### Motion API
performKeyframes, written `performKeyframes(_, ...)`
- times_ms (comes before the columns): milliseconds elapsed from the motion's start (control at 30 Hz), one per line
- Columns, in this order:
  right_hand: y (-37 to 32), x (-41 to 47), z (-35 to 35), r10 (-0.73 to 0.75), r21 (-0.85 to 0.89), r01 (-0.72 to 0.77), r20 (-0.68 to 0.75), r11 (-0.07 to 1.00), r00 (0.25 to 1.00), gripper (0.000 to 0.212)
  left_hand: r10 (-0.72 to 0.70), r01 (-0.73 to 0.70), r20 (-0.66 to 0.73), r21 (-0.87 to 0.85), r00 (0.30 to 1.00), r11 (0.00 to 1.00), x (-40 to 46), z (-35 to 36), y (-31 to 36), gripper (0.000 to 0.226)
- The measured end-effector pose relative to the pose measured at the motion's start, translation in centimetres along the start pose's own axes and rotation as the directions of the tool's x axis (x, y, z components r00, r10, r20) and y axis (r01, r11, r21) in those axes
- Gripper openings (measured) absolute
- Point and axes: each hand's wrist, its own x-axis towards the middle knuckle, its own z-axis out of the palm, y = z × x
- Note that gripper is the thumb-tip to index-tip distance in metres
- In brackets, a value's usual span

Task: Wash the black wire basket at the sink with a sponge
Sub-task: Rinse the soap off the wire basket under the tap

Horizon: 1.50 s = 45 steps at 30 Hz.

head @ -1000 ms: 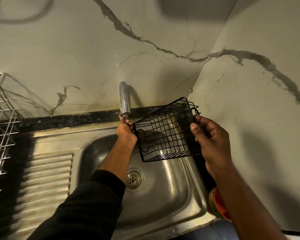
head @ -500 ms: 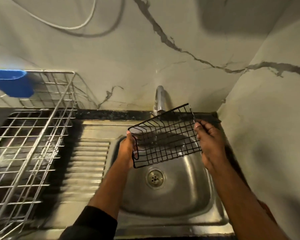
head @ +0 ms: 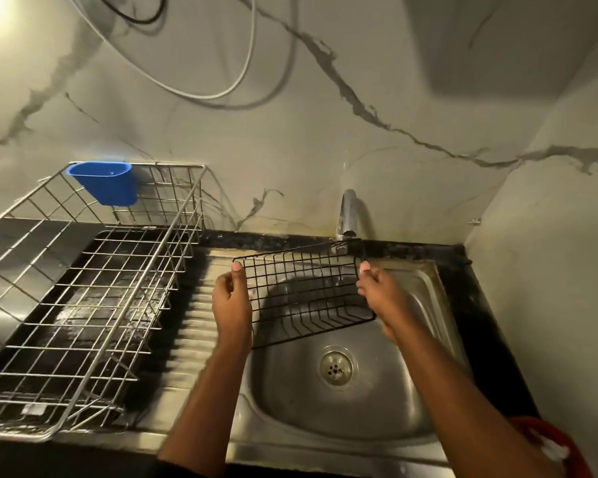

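Left hand [head: 231, 305] and right hand [head: 382, 298] each grasp the black wire basket [head: 304, 298] by its end rims above the sink [head: 425, 419]; likely light, rigid, slippery when wet.

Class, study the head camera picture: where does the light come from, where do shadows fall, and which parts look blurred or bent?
Head view: glare burns out the top left corner; the black wire basket shadows the sink basin; the draining ridges beside the left hand smear with motion blur; the wide lens bows the dish rack outward.
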Motion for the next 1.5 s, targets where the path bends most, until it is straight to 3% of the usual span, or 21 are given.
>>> performKeyframes(100,0.4,-0.6,1.3,0.126,0.319,-0.184,0.194,0.930,0.973,0.045,0.269,-0.267,-0.048,0.045,0.962,0.963,-1.3,-1.8,0.8,0.036)
performKeyframes(233,0.6,-0.4,2.3,0.115,0.576,-0.296,0.329,0.762,0.937,0.070,0.491,-0.495,0.065,0.070,0.868,0.866,-1.6,-4.0,1.1,0.013)
performKeyframes(300,0.3,0.2,2.7,0.135,0.674,-0.350,0.350,0.651,0.927,0.073,0.573,-0.590,0.145,0.159,0.807,0.792,-2.2,-4.2,1.4,0.020)
performKeyframes(400,0.1,1.1,3.0,0.180,0.790,-0.413,0.373,0.453,0.910,0.068,0.647,-0.691,0.249,0.329,0.721,0.644,-3.0,-4.3,1.7,0.048)
performKeyframes(433,0.1,1.3,3.0,0.199,0.807,-0.420,0.370,0.415,0.908,0.064,0.622,-0.673,0.260,0.343,0.739,0.656,-3.3,-4.4,1.5,0.057)
performKeyframes(533,0.3,1.1,2.5,0.185,0.842,-0.395,0.350,0.367,0.918,0.048,0.418,-0.437,0.148,0.136,0.897,0.889,-3.5,-4.2,1.1,0.058)
performKeyframes(600,0.4,0.6,2.2,0.140,0.838,-0.348,0.319,0.420,0.937,0.030,0.249,-0.252,0.100,0.018,0.963,0.968,-3.5,-4.1,1.5,0.054)
performKeyframes(633,0.4,0.4,2.1,0.117,0.818,-0.321,0.303,0.477,0.946,0.022,0.179,-0.182,0.116,0.015,0.977,0.983,-3.5,-4.0,1.7,0.042)
performKeyframes(700,0.7,0.2,1.6,0.092,0.762,-0.282,0.284,0.583,0.955,0.018,0.150,-0.167,0.140,0.118,0.979,0.979,-3.1,-4.1,1.7,0.013)
performKeyframes(867,1.7,-0.2,0.2,0.059,0.515,-0.142,0.175,0.845,0.983,0.017,0.295,-0.355,0.293,0.179,0.910,0.918,-2.3,-4.8,1.2,0.018)
performKeyframes(1000,1.1,-1.2,-0.6,0.080,0.435,-0.123,0.117,0.892,0.990,0.035,0.412,-0.566,0.450,0.288,0.792,0.773,-1.4,-5.4,0.5,0.042)
performKeyframes(1167,1.4,-1.3,-0.2,0.088,0.318,-0.133,0.152,0.939,0.984,0.068,0.482,-0.658,0.449,0.472,0.752,0.587,-1.5,-5.7,-1.1,0.041)
performKeyframes(1233,1.3,-1.4,0.1,0.074,0.296,-0.105,0.115,0.949,0.991,0.068,0.419,-0.594,0.427,0.482,0.801,0.645,-1.5,-5.6,-1.6,0.040)
performKeyframes(1367,1.0,-2.2,-0.4,0.044,0.344,-0.058,0.049,0.937,0.998,0.039,0.238,-0.397,0.408,0.368,0.882,0.841,-2.1,-5.1,-1.9,0.033)
performKeyframes(1500,1.2,-3.1,-1.1,-0.066,0.327,0.057,0.015,0.943,0.998,0.029,-0.015,-0.019,0.261,0.126,0.965,0.992,-3.6,-3.4,-1.6,0.056)
